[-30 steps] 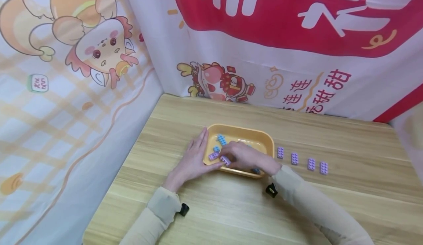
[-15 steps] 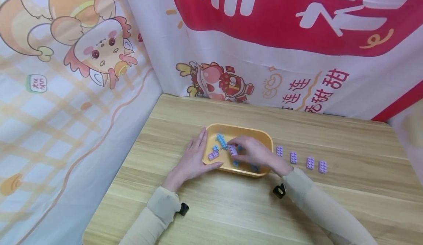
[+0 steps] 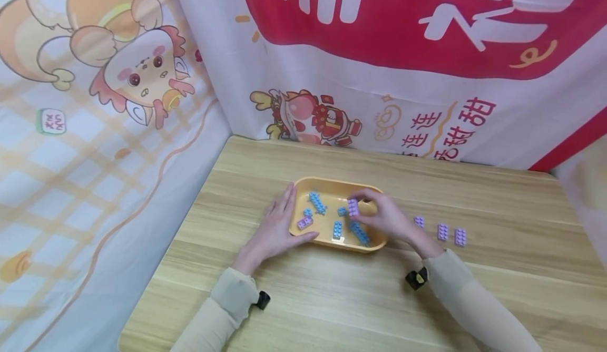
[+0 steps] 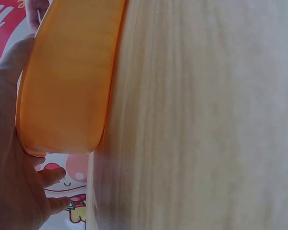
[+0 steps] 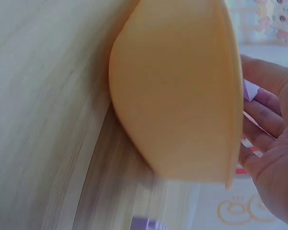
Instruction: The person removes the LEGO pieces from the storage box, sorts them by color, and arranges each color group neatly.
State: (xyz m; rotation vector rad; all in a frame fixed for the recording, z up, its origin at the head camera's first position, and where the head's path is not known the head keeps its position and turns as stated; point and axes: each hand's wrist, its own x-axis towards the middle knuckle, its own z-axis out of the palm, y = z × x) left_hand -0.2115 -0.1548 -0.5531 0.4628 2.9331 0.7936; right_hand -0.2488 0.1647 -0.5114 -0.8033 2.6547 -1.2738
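My right hand point(image 3: 391, 219) pinches a purple toy building brick point(image 3: 353, 207) between thumb and fingers, above the right part of a yellow tray point(image 3: 323, 232). In the right wrist view, only a corner of that purple brick point(image 5: 250, 90) shows past the tray wall point(image 5: 177, 96). At the tray's left end rests my left hand point(image 3: 272, 233), fingers stretched along the rim and thumb spread toward the front edge. Inside the tray lie another purple brick point(image 3: 305, 222), a blue brick point(image 3: 337, 230), longer blue pieces point(image 3: 359, 234) and small blue ones point(image 3: 307, 212).
Right of the tray, purple bricks point(image 3: 442, 232) stand in a row on the wooden table point(image 3: 332, 299); the right forearm passes close to them. A printed cloth point(image 3: 204, 36) hangs behind the table and along its left side.
My right hand has moved right across the tray, carrying the purple brick from near the left thumb and uncovering blue pieces below. The left hand stays at the tray's end.
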